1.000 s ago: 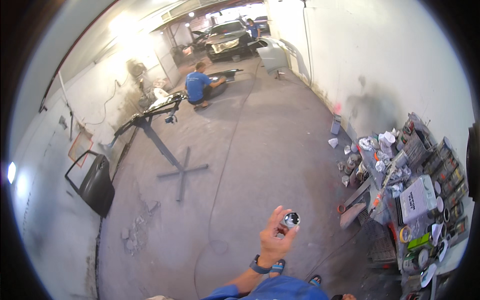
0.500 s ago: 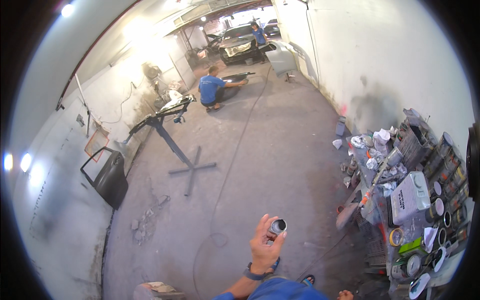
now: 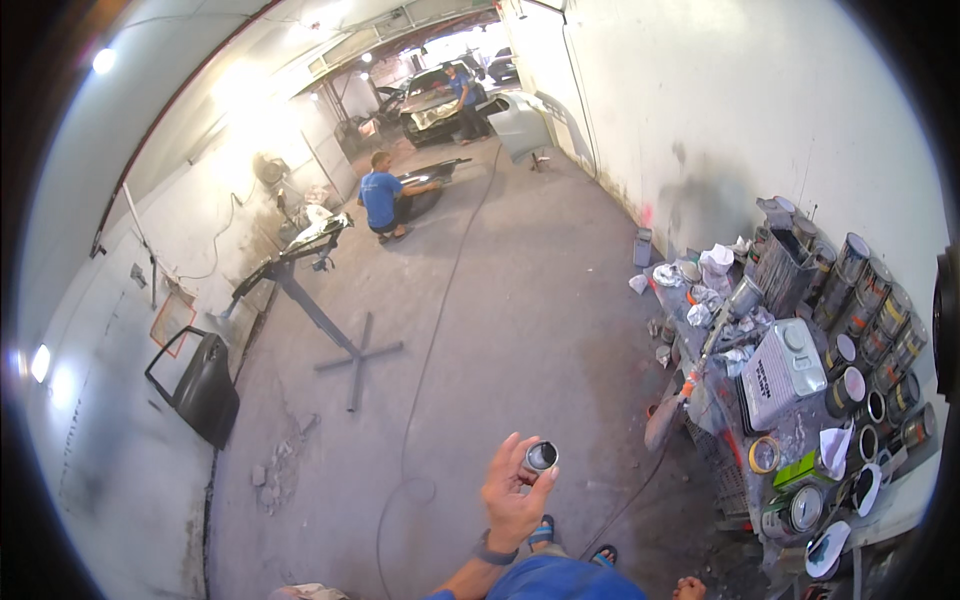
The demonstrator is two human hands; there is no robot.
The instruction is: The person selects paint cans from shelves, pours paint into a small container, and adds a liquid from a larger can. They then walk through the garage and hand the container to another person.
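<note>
In front of my body I hold up a small round cup (image 3: 541,457) with a pale rim and a dark inside. The fingers and thumb of my left hand (image 3: 513,497) are wrapped round its sides, and its opening faces up toward me. A dark band is on that wrist. Only a part of my right hand (image 3: 690,588) shows, low at the lower edge and right of my blue shirt. Its fingers are curled in, and whatever they may hold is hidden.
At right, a cluttered bench (image 3: 709,401) bears paint cans, a pale jerrycan (image 3: 785,372), a yellow tape roll (image 3: 764,455) and crumpled paper. A panel stand (image 3: 322,312) and a car door (image 3: 204,390) stand left. A hose (image 3: 428,370) crosses the floor. A co-worker (image 3: 381,197) crouches beyond.
The view has swung to the right, so the room sits further left and the bench shows more fully. My left hand still grips the cup, now tipped slightly differently.
</note>
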